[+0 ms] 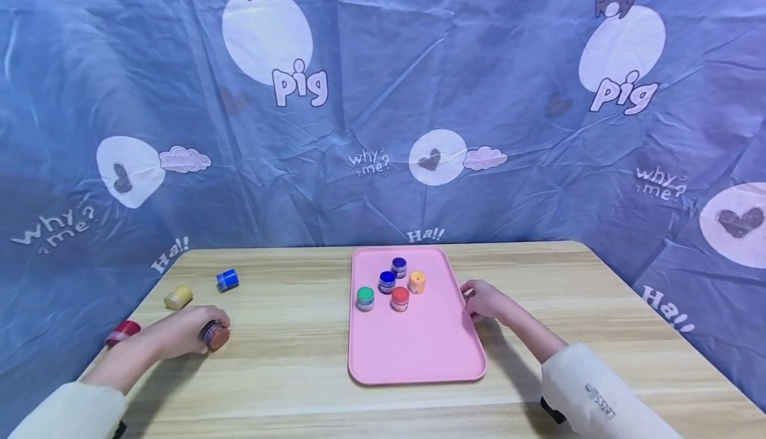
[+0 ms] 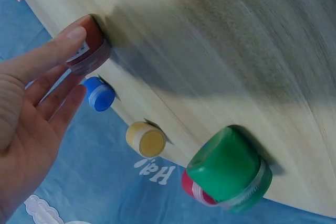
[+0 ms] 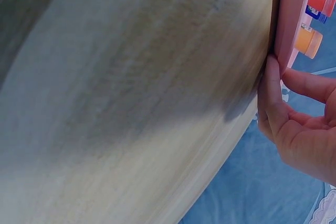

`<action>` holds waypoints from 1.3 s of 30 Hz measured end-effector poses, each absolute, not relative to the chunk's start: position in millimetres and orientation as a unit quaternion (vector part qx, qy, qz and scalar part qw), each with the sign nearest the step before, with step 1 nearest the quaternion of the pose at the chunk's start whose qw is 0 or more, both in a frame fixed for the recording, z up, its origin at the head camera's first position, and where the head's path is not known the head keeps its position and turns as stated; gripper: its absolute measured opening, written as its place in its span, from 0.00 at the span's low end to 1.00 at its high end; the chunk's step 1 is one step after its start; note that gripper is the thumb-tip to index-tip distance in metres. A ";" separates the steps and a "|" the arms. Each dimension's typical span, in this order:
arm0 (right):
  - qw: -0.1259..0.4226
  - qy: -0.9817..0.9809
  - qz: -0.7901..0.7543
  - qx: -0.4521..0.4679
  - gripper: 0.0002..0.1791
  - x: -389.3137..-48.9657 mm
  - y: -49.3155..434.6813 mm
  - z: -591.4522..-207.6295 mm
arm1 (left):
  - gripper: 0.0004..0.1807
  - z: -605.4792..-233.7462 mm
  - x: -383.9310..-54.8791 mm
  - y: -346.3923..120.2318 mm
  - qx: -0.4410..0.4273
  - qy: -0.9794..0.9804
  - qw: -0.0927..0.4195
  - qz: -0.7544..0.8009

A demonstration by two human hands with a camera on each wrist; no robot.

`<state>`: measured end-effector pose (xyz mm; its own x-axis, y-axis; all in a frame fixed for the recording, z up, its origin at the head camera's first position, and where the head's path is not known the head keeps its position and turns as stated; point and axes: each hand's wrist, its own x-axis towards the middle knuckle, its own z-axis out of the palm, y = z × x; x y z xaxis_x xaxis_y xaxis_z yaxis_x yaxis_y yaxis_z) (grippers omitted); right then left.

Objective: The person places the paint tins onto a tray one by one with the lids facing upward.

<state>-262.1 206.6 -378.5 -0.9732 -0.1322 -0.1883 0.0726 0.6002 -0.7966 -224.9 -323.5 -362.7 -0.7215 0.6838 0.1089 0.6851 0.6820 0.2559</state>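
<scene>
On the left of the table my left hand [image 1: 190,331] grips a paint jar with a brown lid [image 1: 219,339], tilted on its side. The left wrist view shows the thumb along this brown paint jar [image 2: 88,51]; whether it touches the wood I cannot tell. My right hand [image 1: 486,300] pinches the right rim of a pink tray [image 1: 415,356], thumb above and fingers at its outer edge. Standing on the tray are a green jar [image 1: 365,298], a red jar [image 1: 399,298], an orange jar [image 1: 417,282] and two dark blue jars [image 1: 387,282].
Near the left arm lie a blue jar [image 1: 227,280], a yellow jar [image 1: 178,297] and a red jar [image 1: 122,332]. A green jar [image 2: 228,169] shows in the left wrist view, hidden by the arm in the head view. A blue printed curtain [image 1: 383,106] surrounds the table.
</scene>
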 end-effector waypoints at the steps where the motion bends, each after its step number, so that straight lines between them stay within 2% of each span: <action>1: 0.115 0.886 -0.449 -0.016 0.26 -261.9 206.6 -378.7 | 0.23 -363.1 -225.3 -322.9 -0.371 -0.918 0.003 -0.141; 10: 0.116 0.887 -0.447 -0.015 0.26 -261.6 206.6 -377.6 | 0.10 -367.0 -226.4 -317.6 -0.299 -0.940 -0.027 -0.164; 16: 0.120 0.886 -0.448 -0.010 0.26 -261.1 205.1 -378.1 | 0.15 -365.8 -223.5 -309.1 -0.232 -0.935 -0.063 -0.260; 20: 0.119 0.888 -0.443 -0.011 0.26 -261.4 205.3 -378.2 | 0.07 -363.9 -222.9 -305.6 -0.249 -0.913 -0.081 -0.312; 22: 0.119 0.889 -0.441 -0.009 0.26 -261.5 205.0 -378.2 | 0.06 -363.7 -223.2 -304.6 -0.262 -0.906 -0.088 -0.322; 26: 0.118 0.889 -0.443 -0.005 0.27 -261.2 204.3 -377.6 | 0.10 -363.8 -224.2 -303.6 -0.258 -0.925 -0.055 -0.275; 31: 0.117 0.887 -0.446 -0.004 0.26 -260.7 204.5 -377.1 | 0.10 -364.9 -224.4 -303.2 -0.186 -0.967 0.006 -0.172; 34: 0.117 0.888 -0.445 -0.005 0.26 -260.8 205.0 -377.4 | 0.08 -367.4 -224.1 -304.9 -0.156 -0.977 0.023 -0.143; 37: 0.117 0.888 -0.445 -0.006 0.26 -261.0 205.3 -378.4 | 0.02 -370.4 -222.1 -308.9 -0.166 -0.975 0.044 -0.143; 38: 0.117 0.888 -0.445 -0.006 0.26 -261.0 205.3 -378.8 | 0.03 -371.4 -221.5 -310.6 -0.180 -0.971 0.049 -0.151; 39: 0.116 0.888 -0.445 -0.005 0.26 -261.0 205.3 -379.0 | 0.08 -372.6 -220.7 -312.3 -0.206 -0.963 0.059 -0.161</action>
<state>-261.0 205.3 -379.0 -0.9731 -0.1126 -0.2009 0.0936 0.6038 -0.7916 -220.7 -312.3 -372.6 -0.9080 0.3785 0.1797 0.4163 0.8632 0.2855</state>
